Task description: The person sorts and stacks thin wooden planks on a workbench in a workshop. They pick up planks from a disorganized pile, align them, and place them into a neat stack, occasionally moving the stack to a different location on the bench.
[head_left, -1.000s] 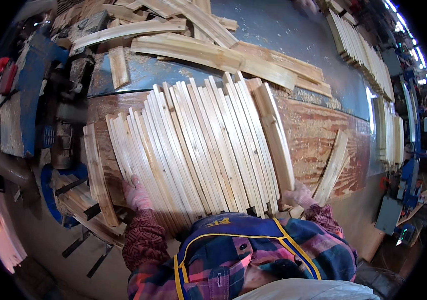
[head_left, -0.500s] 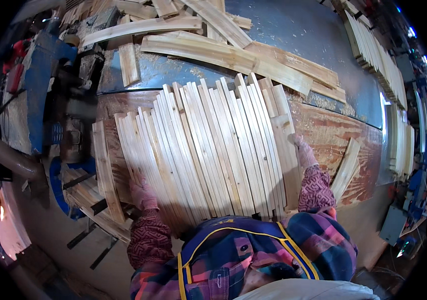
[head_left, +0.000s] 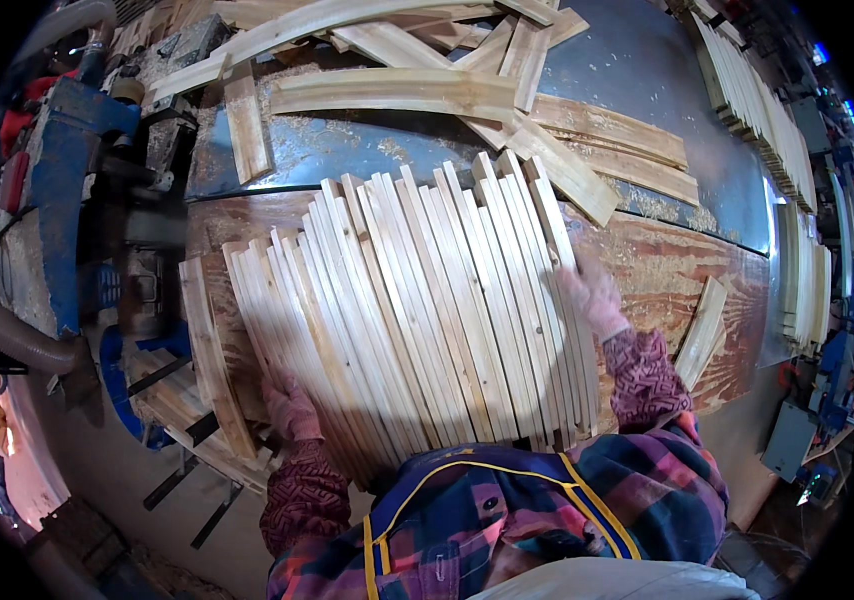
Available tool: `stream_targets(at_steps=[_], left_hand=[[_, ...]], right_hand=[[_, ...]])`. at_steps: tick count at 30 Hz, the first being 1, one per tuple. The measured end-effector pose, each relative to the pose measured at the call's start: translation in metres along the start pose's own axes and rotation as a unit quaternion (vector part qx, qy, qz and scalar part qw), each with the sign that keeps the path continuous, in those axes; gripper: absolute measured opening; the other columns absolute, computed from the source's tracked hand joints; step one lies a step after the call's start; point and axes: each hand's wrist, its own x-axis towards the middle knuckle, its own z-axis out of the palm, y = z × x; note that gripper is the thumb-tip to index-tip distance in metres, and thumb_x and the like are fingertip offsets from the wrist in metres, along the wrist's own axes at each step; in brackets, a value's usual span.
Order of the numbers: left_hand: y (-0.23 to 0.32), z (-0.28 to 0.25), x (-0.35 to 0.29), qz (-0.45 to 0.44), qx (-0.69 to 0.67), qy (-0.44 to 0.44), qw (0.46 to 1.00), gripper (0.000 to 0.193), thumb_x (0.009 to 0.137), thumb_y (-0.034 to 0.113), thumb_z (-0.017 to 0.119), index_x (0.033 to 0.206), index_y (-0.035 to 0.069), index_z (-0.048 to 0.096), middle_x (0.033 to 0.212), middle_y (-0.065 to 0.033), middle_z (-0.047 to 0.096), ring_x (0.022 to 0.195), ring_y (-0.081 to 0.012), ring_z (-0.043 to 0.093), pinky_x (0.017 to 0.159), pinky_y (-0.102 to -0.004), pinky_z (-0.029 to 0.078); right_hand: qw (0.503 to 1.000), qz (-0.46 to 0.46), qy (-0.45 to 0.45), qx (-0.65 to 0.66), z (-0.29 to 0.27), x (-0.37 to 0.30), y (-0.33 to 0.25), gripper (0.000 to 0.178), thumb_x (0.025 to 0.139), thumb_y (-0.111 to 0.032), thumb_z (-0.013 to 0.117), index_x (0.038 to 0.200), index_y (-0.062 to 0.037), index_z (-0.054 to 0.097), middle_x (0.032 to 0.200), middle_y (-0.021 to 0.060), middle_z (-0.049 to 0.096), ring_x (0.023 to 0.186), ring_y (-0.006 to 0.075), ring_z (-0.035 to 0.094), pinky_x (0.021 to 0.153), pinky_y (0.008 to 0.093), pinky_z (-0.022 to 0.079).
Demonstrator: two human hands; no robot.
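Forearms in maroon patterned sleeves reach forward and spread to either side of a wide row of narrow, pale wooden strips. The left hand lies low along the row's left edge, its fingers pointing away from the body; whether they grip a strip, I cannot tell. The right hand is farther forward at the row's right edge, slightly blurred, fingers toward the wood; its grip cannot be told either.

At lower left, a blue curved-rimmed holder appears to contain loose wooden pieces, partly hidden behind a separate pale board.

The strips stand side by side, straight and smooth, their far ends uneven, on a reddish-brown plywood panel with bold wavy grain. Beyond, on a blue-grey metal tabletop strewn with sawdust, bowed, knotty offcut boards lie crossed over one another.
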Motion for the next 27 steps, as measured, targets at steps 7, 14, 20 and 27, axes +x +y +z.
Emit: stream_targets(at_steps=[7,14,20,27], left_hand=[[0.01,0.002,0.006,0.019,-0.035,-0.005,0.999,0.066,0.102,0.05,0.051,0.139,-0.004,0.048,0.131,-0.0261,0.06,0.118,-0.0416,0.059,0.097,-0.047,0.048],[-0.031,0.025,0.009,0.012,0.042,0.053,0.998,0.069,0.101,0.053,0.05,0.141,-0.003,0.049,0.134,-0.0257,0.059,0.121,-0.0438,0.058,0.099,-0.0486,0.048],[-0.004,0.008,0.013,0.012,0.074,0.024,0.997,0.071,0.101,0.055,0.049,0.142,-0.003,0.048,0.135,-0.0277,0.057,0.122,-0.0448,0.056,0.102,-0.0479,0.046],[-0.011,0.004,0.012,-0.014,0.022,0.009,1.0,0.071,0.099,0.054,0.052,0.141,-0.003,0.048,0.133,-0.0285,0.059,0.121,-0.0435,0.058,0.103,-0.0467,0.046]], right_hand=[[0.951,-0.183,0.209,-0.134,-0.061,0.142,-0.185,0.092,0.074,-0.045,0.074,0.153,-0.0154,0.038,0.156,0.021,0.037,0.148,0.0393,0.031,0.123,0.0506,0.021],[0.949,-0.216,0.08,-0.214,-0.032,0.224,-0.266,0.087,0.078,-0.018,0.076,0.152,-0.0233,0.03,0.145,0.0199,0.047,0.135,0.0399,0.047,0.107,0.0619,0.038],[0.931,-0.196,0.133,-0.279,-0.092,0.226,-0.242,0.085,0.077,-0.024,0.072,0.152,-0.0235,0.032,0.128,0.0214,0.06,0.12,0.0368,0.06,0.1,0.0471,0.049],[0.969,-0.149,0.056,-0.188,-0.141,0.11,-0.107,0.101,0.064,-0.022,0.077,0.155,-0.0179,0.035,0.136,0.0228,0.058,0.128,0.0398,0.054,0.107,0.0445,0.046]])
